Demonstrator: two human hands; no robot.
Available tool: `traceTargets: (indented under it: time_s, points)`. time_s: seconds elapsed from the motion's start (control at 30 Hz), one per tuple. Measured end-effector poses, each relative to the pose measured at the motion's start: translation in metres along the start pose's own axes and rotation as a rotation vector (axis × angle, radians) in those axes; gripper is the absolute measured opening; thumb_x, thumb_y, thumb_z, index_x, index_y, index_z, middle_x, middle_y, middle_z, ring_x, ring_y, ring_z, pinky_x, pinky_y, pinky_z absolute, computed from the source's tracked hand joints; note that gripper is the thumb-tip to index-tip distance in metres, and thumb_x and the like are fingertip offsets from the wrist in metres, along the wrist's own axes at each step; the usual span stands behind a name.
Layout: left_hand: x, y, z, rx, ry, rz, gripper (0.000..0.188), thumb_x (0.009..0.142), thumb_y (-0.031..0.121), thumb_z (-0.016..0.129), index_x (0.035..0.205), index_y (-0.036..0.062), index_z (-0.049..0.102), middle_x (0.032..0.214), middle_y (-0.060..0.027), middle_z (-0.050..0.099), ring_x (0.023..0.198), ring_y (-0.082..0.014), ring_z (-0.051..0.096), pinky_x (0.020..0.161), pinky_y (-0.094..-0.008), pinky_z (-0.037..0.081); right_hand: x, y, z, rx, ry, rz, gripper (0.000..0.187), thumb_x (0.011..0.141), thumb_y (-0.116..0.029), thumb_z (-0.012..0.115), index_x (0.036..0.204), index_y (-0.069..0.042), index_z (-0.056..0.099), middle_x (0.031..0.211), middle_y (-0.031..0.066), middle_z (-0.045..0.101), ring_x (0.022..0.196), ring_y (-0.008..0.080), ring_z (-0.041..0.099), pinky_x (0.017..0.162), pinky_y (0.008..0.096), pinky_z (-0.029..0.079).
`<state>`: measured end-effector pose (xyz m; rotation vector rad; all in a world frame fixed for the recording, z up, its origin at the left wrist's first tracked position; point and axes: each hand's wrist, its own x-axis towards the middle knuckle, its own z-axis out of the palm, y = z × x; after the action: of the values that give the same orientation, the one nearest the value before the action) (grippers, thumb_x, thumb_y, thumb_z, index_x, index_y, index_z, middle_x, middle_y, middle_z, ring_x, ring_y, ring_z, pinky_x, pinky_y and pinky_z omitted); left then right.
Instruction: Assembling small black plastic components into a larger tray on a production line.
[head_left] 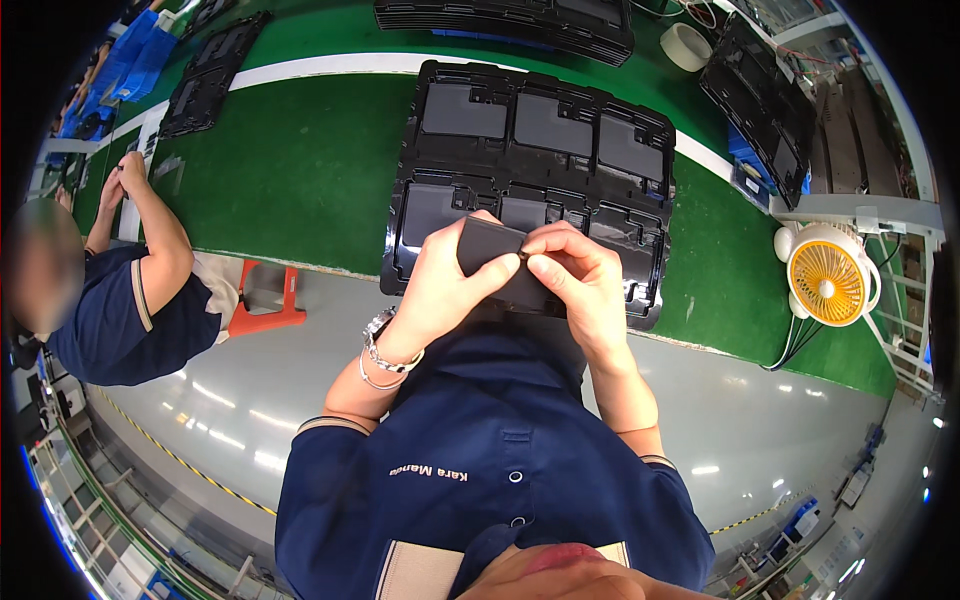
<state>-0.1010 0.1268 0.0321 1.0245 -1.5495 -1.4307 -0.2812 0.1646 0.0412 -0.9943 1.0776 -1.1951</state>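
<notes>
My left hand (447, 275) grips a flat, dark grey rectangular piece (487, 243) at its left side, the thumb lying along its near edge. At the piece's right corner my right hand (588, 280) has thumb and index finger pinched together. Something tiny and dark shows between those fingertips, too small to name. Both hands are over the near edge of a black moulded plastic tray (545, 172). Several flat dark pieces (462, 110) of similar look lie in its compartments, and my hands hide part of the near row.
The tray rests on a green-topped bench (300, 180). Stacked black trays (510, 22) stand behind it. A white and yellow fan (826, 285) sits at right, near a tape roll (686, 47) and leaning black tray (765, 110). At left, a co-worker (130, 290) sits by a red stool (265, 300).
</notes>
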Motion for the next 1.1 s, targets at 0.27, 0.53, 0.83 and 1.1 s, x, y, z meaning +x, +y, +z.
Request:
traceTargets:
  time_s: [0.27, 0.53, 0.83, 1.1]
  points:
    - [-0.002, 0.000, -0.004, -0.161, 0.001, -0.088, 0.022, 0.091, 0.018, 0.066, 0.102, -0.0003, 0.060, 0.088, -0.0012, 0.061, 0.082, -0.0096, 0.057, 0.077, -0.0278, 0.049, -0.011, -0.013, -0.019, -0.276, -0.042, 0.008, 0.023, 0.091, -0.010, 0.069, 0.112, 0.000, 0.064, 0.083, -0.0001, 0.060, 0.077, 0.0065, 0.056, 0.074, 0.0224, 0.047]
    - [-0.011, 0.007, -0.001, 0.041, 0.065, 0.004, 0.027, 0.091, 0.016, 0.065, 0.113, 0.0006, 0.061, 0.105, -0.0090, 0.066, 0.092, -0.0164, 0.062, 0.080, -0.0309, 0.052, -0.027, -0.021, -0.044, -0.644, 0.136, -0.141, 0.019, 0.091, -0.004, 0.061, 0.110, -0.002, 0.065, 0.075, 0.0007, 0.058, 0.071, 0.0077, 0.052, 0.067, 0.0230, 0.044]
    - [-0.029, -0.025, -0.058, 0.583, 0.474, 0.121, 0.042, 0.090, 0.015, 0.064, 0.130, 0.0062, 0.058, 0.135, -0.0130, 0.056, 0.128, -0.0307, 0.049, 0.108, -0.0422, 0.039, -0.047, -0.009, -0.106, -0.783, 0.545, -0.144, 0.019, 0.096, -0.001, 0.053, 0.111, -0.002, 0.065, 0.076, 0.0001, 0.052, 0.073, 0.0089, 0.049, 0.070, 0.0234, 0.042]
    - [-0.032, -0.039, -0.060, 0.535, 0.366, -0.045, 0.048, 0.094, 0.016, 0.059, 0.139, 0.0003, 0.052, 0.140, -0.0185, 0.054, 0.132, -0.0344, 0.047, 0.111, -0.0422, 0.036, -0.032, 0.001, -0.094, -1.308, 0.444, -0.377, 0.019, 0.090, -0.004, 0.064, 0.109, -0.006, 0.067, 0.083, 0.0072, 0.055, 0.078, 0.0245, 0.050, 0.071, 0.0357, 0.045]
